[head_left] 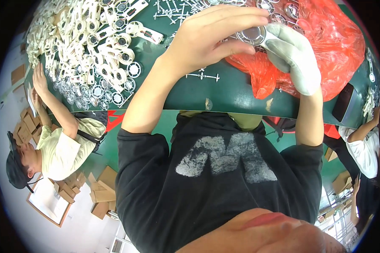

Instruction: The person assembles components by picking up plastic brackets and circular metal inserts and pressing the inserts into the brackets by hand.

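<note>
Part of the person's own face (257,236) is nearest the camera, at the lower edge, with a black T-shirt (215,189) bearing a worn grey print just beyond. Both arms reach forward over a green table (236,95). The right hand (293,59), in a pale glove, grips a round spoked cover (251,36) by its right side, holding it up above the table. The left hand (221,36), bare, is curved with fingers and thumb apart, the fingers above the cover and the thumb below it; whether they touch it, I cannot tell. A crumpled red plastic bag (335,46) spreads beside and behind the glove, with more round covers at its left edge. Near the bare wrist lies a thin grey rod-like piece (202,76). To the left is a big heap of off-white plastic handles (84,38), with grey spoked rings (99,92) along its near side. A co-worker in a dark hat (19,160) has both hands at the heap's far left; another, in a white shirt (363,154), is at the right.
</note>
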A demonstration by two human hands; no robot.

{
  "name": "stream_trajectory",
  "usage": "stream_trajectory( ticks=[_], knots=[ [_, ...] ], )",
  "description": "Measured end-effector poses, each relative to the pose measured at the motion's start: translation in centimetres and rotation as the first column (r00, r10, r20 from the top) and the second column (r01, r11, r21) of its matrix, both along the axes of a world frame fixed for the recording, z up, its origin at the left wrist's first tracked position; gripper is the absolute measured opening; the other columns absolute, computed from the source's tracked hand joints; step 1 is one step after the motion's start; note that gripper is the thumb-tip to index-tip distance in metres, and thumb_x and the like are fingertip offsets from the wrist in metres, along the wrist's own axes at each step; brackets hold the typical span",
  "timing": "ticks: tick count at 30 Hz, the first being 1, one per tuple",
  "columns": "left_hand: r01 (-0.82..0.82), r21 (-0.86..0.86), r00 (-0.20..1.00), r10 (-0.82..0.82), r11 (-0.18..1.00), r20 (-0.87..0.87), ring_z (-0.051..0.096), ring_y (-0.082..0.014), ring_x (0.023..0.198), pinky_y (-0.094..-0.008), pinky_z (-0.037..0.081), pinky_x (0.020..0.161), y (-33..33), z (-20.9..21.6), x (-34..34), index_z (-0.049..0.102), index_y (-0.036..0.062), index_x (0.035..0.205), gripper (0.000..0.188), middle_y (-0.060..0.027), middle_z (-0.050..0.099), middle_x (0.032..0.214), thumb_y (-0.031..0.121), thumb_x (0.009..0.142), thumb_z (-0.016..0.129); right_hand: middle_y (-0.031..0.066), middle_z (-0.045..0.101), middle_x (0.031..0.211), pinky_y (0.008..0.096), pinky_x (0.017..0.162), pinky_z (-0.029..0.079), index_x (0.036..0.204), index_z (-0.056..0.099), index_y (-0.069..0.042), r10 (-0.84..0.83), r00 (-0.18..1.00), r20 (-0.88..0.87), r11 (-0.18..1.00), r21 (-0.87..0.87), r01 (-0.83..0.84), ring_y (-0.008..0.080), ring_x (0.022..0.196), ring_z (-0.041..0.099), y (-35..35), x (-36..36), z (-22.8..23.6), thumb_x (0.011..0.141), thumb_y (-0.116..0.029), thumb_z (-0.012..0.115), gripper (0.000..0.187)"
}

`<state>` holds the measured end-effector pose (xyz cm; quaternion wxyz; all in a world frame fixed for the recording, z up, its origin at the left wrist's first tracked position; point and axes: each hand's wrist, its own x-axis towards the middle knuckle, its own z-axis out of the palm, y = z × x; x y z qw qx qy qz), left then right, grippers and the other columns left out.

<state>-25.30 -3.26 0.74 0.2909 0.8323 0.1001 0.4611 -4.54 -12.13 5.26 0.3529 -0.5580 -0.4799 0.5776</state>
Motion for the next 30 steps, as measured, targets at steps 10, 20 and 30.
stream_trajectory(
  ticks=[10, 20, 30],
  knots=[
    [-0.040, 0.118, 0.995, 0.049, 0.992, -0.081, 0.071, -0.0256, 0.104, -0.0332, 0.062, 0.082, -1.0, -0.5, -0.1, 0.068, 0.0077, 0.127, 0.053, -0.0079, 0.069, 0.124, 0.006, 0.075, 0.080, 0.0052, 0.055, 0.071, 0.0310, 0.059, 0.042, 0.114, 0.067, -0.002, 0.130, 0.961, 0.244, 0.975, 0.145, -0.168, 0.0134, 0.062, 0.052, 0.3, 0.2, -1.4, 0.100, -0.031, 0.059, 0.033],
    [0.113, -0.367, 0.992, -0.127, 0.924, -0.014, 0.069, -0.0258, 0.115, -0.0338, 0.056, 0.096, -1.9, 0.3, 0.6, 0.070, 0.0039, 0.123, 0.038, -0.0129, 0.072, 0.122, 0.009, 0.086, 0.077, 0.0113, 0.068, 0.082, 0.0350, 0.067, 0.051, 0.112, 0.070, -0.008, -0.005, 0.878, 0.479, 0.893, 0.397, -0.212, 0.0224, 0.071, 0.066, -0.5, -1.1, -2.6, 0.094, -0.041, 0.068, 0.037],
    [0.112, -0.395, 0.976, -0.177, 0.912, -0.131, 0.061, -0.0272, 0.126, -0.0373, 0.053, 0.101, 0.2, 1.2, 0.6, 0.073, -0.0004, 0.117, 0.033, -0.0158, 0.066, 0.132, 0.020, 0.091, 0.072, 0.0120, 0.073, 0.092, 0.0415, 0.071, 0.055, 0.117, 0.071, -0.016, -0.172, 0.705, 0.688, 0.781, 0.531, -0.328, 0.0321, 0.083, 0.071, -0.1, -1.1, -3.3, 0.094, -0.038, 0.068, 0.033]
  ],
)
